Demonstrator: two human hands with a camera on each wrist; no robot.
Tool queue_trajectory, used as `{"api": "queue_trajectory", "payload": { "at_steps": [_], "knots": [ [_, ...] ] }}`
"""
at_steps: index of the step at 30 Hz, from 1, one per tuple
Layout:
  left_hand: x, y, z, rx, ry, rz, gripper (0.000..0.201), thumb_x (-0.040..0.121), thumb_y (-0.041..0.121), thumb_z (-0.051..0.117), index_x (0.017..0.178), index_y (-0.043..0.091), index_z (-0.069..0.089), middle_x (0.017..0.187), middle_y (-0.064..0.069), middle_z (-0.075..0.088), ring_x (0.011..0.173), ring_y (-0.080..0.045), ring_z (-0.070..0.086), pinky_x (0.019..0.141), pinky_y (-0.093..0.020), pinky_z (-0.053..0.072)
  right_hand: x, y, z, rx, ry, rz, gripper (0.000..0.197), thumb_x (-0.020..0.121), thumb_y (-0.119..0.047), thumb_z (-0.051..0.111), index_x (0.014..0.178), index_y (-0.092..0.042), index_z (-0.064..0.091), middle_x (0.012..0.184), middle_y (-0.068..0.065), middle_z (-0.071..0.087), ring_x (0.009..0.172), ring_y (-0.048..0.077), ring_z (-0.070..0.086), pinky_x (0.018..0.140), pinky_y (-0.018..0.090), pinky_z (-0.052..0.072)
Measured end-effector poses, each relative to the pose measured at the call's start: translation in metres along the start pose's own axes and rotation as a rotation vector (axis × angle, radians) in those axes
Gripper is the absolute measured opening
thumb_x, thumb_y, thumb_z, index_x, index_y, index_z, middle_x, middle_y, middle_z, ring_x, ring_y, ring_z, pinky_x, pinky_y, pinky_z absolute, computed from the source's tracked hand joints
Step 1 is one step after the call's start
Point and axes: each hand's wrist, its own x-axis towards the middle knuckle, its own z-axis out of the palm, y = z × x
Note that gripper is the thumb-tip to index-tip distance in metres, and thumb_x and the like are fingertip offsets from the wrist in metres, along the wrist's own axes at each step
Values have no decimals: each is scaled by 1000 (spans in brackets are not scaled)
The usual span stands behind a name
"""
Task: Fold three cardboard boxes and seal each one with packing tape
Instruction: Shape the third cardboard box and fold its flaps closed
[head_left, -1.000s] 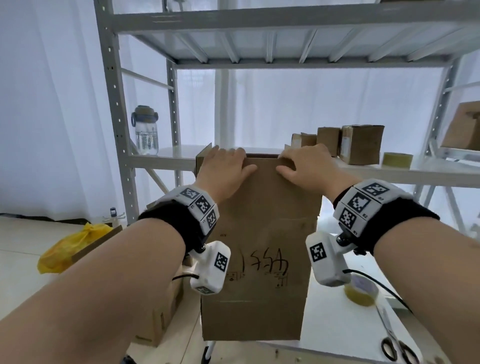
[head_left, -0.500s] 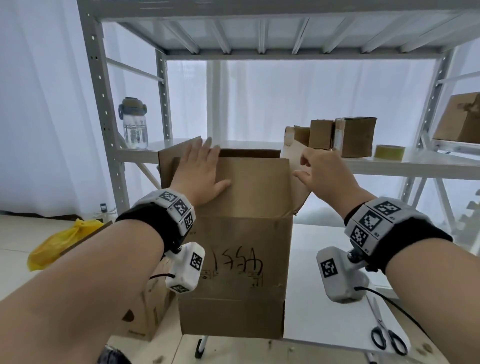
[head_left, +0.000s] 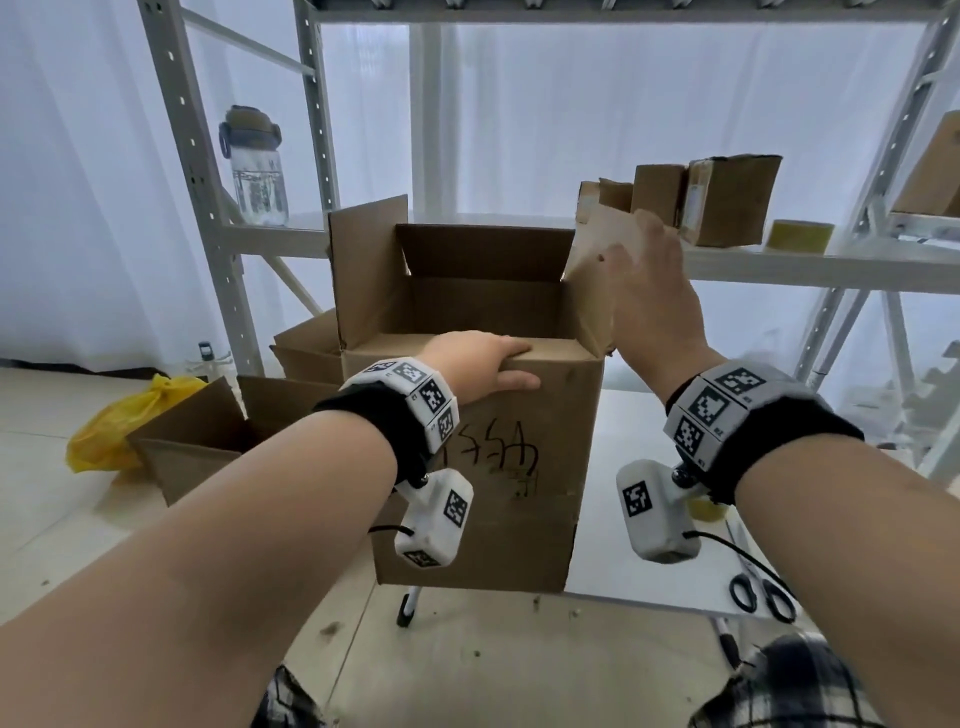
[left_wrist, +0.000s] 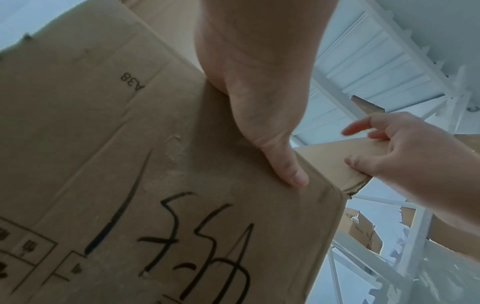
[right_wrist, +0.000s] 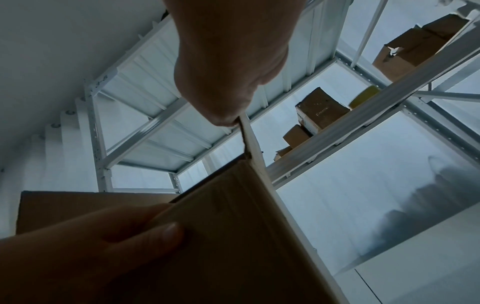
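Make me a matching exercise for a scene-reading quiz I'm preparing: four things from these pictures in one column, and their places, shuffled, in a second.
Things:
1. water bottle
2. roll of packing tape
3. scissors
4. yellow plastic bag

Places:
A. on the floor, at the left
B. on the white table, near its front right edge
C. on the shelf, right of the small cardboard boxes
D. on the shelf, at its left end

Pairs: 1-D, 2-C, 3-B, 4-A
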Motion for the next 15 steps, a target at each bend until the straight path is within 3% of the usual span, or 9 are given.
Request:
{"api": "queue_trajectory", "payload": {
  "at_steps": [3, 5, 7, 8, 9, 10, 11, 13, 15],
  "knots": [
    [1, -1, 4, 29, 42, -9, 65, 88, 67, 41, 145, 38, 34, 132, -2, 57, 112, -22, 57, 85, -36, 52, -2, 9, 9, 36, 206, -26, 62, 82, 6, 57, 137, -16, 39, 153, 14, 5, 137, 41, 23, 103, 45, 41],
    [1, -4, 4, 12, 35, 1, 63, 88, 66, 41, 144, 39, 35, 132, -1, 57, 114, -22, 56, 87, -37, 51, 1, 12, 9, 81, 244, 32, 76, 79, 3, 61, 142, -24, 27, 153, 14, 3, 135, 40, 27, 102, 42, 42],
    [0, -6, 5, 2, 43, 25, 64, 88, 66, 41, 145, 38, 34, 137, 1, 53, 118, -21, 54, 91, -38, 50, 5, 8, 2, 298, 130, 216, 80, 84, -3, 58, 148, -24, 16, 148, 16, 27, 122, 35, 47, 92, 40, 50],
    [-1, -6, 5, 18, 56, 43, 65, 89, 66, 39, 146, 36, 33, 141, 1, 50, 121, -22, 52, 94, -39, 48, 6, 6, -2, 452, 66, 307, 79, 87, -4, 55, 150, -21, 11, 132, 13, 46, 105, 32, 58, 84, 41, 54],
    [-2, -5, 5, 45, 81, 63, 66, 90, 65, 38, 147, 33, 30, 146, 1, 44, 127, -22, 47, 101, -40, 44, 7, 7, -3, 571, 25, 381, 78, 89, -4, 53, 151, -17, 8, 107, 6, 55, 90, 30, 63, 78, 42, 57],
    [-3, -4, 6, 69, 119, 77, 69, 90, 64, 37, 149, 30, 27, 150, 0, 38, 133, -22, 40, 108, -40, 36, 7, 8, -5, 636, 1, 424, 78, 90, -3, 52, 151, -16, 6, 88, -2, 52, 80, 28, 64, 74, 43, 58],
    [-5, 0, 7, 62, 172, 77, 72, 90, 64, 38, 150, 27, 24, 153, -1, 32, 138, -22, 34, 113, -40, 29, 7, 8, -6, 669, -15, 433, 77, 90, -2, 52, 150, -15, 6, 81, -7, 45, 74, 27, 64, 70, 44, 59],
    [-10, 14, 8, -52, 266, 47, 82, 87, 67, 43, 152, 24, 17, 156, 0, 26, 142, -21, 26, 115, -39, 22, 6, 6, -11, 705, -44, 414, 77, 89, 0, 53, 149, -18, 8, 82, -6, 43, 71, 25, 64, 65, 41, 60],
    [-11, 32, 9, -156, 276, 37, 91, 83, 68, 50, 153, 27, 9, 157, -1, 25, 141, -22, 28, 115, -43, 26, 3, -2, -18, 738, -49, 367, 67, 89, 0, 54, 143, -22, 20, 92, 1, 47, 69, 21, 62, 58, 35, 59]
  ]
}}
